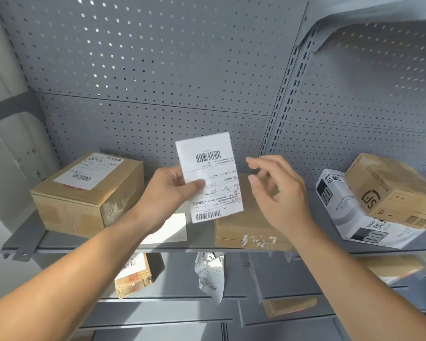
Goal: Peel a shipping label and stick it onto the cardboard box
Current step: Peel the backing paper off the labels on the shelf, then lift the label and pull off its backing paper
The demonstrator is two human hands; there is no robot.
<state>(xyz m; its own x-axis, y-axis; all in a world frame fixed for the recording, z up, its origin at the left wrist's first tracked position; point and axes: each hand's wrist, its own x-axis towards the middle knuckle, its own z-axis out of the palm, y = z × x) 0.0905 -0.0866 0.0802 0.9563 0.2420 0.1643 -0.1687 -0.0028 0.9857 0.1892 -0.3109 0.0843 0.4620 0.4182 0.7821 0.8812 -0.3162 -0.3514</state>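
We see the left hand [169, 185] grip pinching the shipping label [209, 177] above the cardboard box [246, 222]. Right hand [278, 190] beside the label: grip open, empty.

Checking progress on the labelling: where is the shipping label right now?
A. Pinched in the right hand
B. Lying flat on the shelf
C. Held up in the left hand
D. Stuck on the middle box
C: the left hand grips the label in the air, while the right hand is open beside it.

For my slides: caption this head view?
Left hand holds a label above a shelved box; open right hand reaches in.
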